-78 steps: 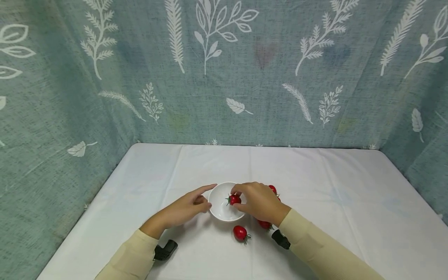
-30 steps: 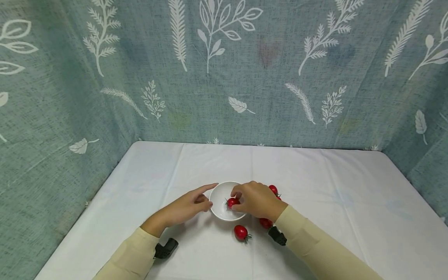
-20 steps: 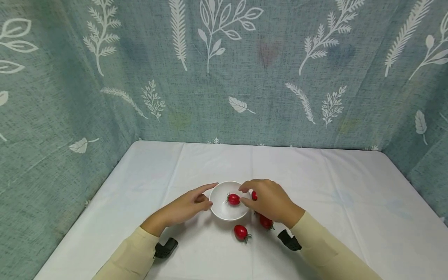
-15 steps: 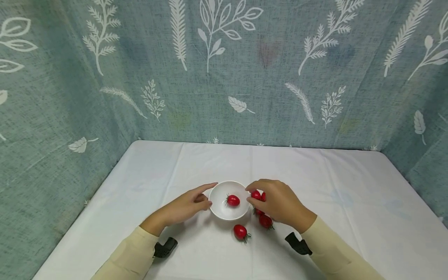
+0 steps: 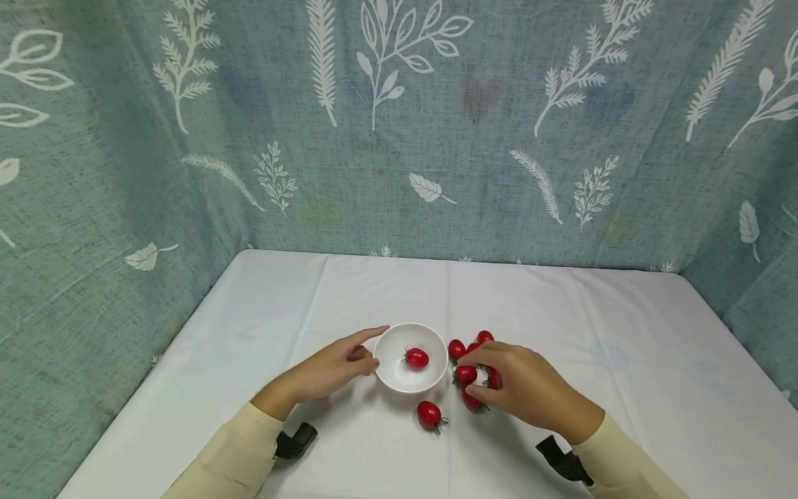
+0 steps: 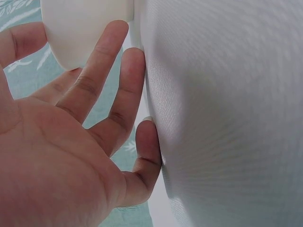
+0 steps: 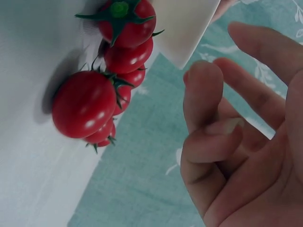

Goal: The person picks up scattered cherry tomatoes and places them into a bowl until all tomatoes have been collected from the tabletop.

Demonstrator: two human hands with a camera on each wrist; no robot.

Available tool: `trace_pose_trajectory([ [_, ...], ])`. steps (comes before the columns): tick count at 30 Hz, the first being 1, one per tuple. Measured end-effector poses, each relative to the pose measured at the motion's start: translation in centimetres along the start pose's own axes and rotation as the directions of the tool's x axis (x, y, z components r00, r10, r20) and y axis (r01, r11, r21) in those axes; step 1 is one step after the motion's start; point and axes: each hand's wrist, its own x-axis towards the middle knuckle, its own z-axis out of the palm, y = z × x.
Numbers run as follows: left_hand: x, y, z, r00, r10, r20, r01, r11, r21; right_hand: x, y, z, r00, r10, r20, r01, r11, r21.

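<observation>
A white bowl [image 5: 396, 380] stands on the table with one cherry tomato [image 5: 416, 358] inside. My left hand [image 5: 324, 371] touches the bowl's left side with thumb and forefinger spread. The left wrist view shows these fingers fairly straight against the bowl's outside [image 6: 87, 33]. To the right of the bowl, my right hand [image 5: 530, 384] hovers over a cluster of cherry tomatoes [image 5: 465, 375], thumb and forefinger apart, partly covering them. The right wrist view has the hand [image 7: 246, 156] holding nothing, apart from the tomatoes [image 7: 85, 104].
A single cherry tomato [image 5: 429, 414] with a green stem lies in front of the bowl. A white cloth [image 5: 349, 291] covers the table. Green leaf-patterned curtains [image 5: 399, 173] hang behind and at both sides. Each wrist wears a black device [image 5: 296, 441].
My right hand has let go of the cherry tomato inside the bowl and moved right and nearer, over the cluster. My left hand has stayed at the bowl.
</observation>
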Motion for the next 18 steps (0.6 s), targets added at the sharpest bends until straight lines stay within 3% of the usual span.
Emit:
trace_pose_trajectory([
  [18,0.0,0.0,0.0,1.0,-0.006,0.0,0.006,1.0,0.002,-0.7,1.2,0.3,0.986,0.002,0.169,0.001,1.0,-0.02],
])
